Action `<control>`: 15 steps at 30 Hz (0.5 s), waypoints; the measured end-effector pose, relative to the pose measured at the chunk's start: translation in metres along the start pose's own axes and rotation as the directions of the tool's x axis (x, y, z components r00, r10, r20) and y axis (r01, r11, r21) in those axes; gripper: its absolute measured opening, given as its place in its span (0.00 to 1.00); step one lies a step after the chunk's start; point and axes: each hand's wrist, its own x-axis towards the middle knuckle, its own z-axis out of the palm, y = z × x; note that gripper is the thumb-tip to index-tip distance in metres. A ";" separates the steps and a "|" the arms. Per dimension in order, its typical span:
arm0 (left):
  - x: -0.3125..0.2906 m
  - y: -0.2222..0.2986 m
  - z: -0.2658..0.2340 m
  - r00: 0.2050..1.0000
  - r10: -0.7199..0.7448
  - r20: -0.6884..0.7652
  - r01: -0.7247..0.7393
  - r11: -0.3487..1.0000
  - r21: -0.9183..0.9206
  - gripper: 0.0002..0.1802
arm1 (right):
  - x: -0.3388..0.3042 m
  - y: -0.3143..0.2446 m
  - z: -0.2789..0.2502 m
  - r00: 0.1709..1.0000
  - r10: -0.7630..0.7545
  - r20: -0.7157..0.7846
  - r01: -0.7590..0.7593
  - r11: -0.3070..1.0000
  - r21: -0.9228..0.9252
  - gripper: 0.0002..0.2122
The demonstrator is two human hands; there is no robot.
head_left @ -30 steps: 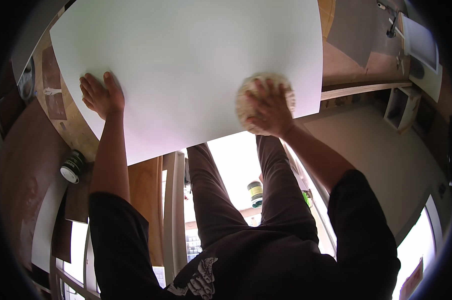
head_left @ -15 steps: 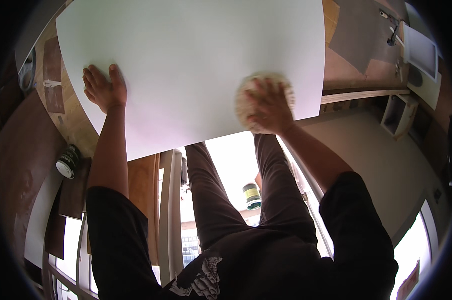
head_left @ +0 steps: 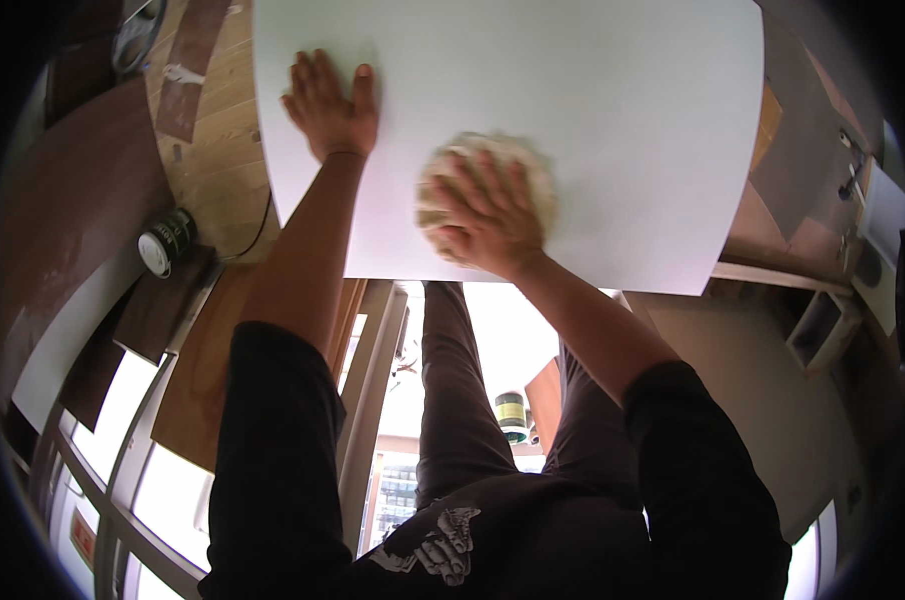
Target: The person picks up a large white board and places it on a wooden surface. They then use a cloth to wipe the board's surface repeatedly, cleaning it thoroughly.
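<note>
A large smooth white sheet or board (head_left: 613, 120) lies in front of me, its near edge close to my legs. My left hand (head_left: 333, 108) rests flat near its left edge, with the fingers stretched out and holding nothing. Near the front edge, left of the board's middle, is a round, cream-coloured, fluffy pad (head_left: 533, 180), like a wool polishing pad. Flat on top of that pad lies my right hand (head_left: 488, 215), fingers spread, pressing it against the white surface. The pad's underside is hidden, and its rim looks slightly blurred.
A dark can with a pale lid (head_left: 156, 250) lies to the left, near brown boards (head_left: 93, 220). Another can (head_left: 511, 415) shows between my legs. On the right are a grey sheet (head_left: 803, 150) and a small open box (head_left: 823, 328).
My right hand and the pad have slid left across the board, closer to my left hand. The left hand keeps its place on the board, while the whole view has shifted.
</note>
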 end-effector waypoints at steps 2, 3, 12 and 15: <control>0.000 -0.011 -0.009 0.999 -0.030 -0.046 0.010 0.923 -0.384 0.41 | 0.046 -0.028 0.022 0.992 -0.117 -0.050 0.116 0.993 -0.015 0.31; 0.001 -0.023 -0.022 0.996 -0.061 -0.061 0.026 0.889 -0.457 0.39 | 0.067 -0.031 0.026 0.986 -0.168 -0.026 0.168 0.986 0.013 0.31; -0.164 -0.186 -0.105 0.647 -0.569 0.507 0.756 0.392 -0.524 0.27 | 0.081 0.138 -0.037 0.923 0.182 -0.339 -0.331 0.823 -0.461 0.32; -0.205 -0.185 -0.108 0.550 -0.557 0.622 0.814 0.190 -0.550 0.27 | 0.096 0.051 -0.001 0.983 -0.013 -0.185 -0.068 0.904 -0.422 0.32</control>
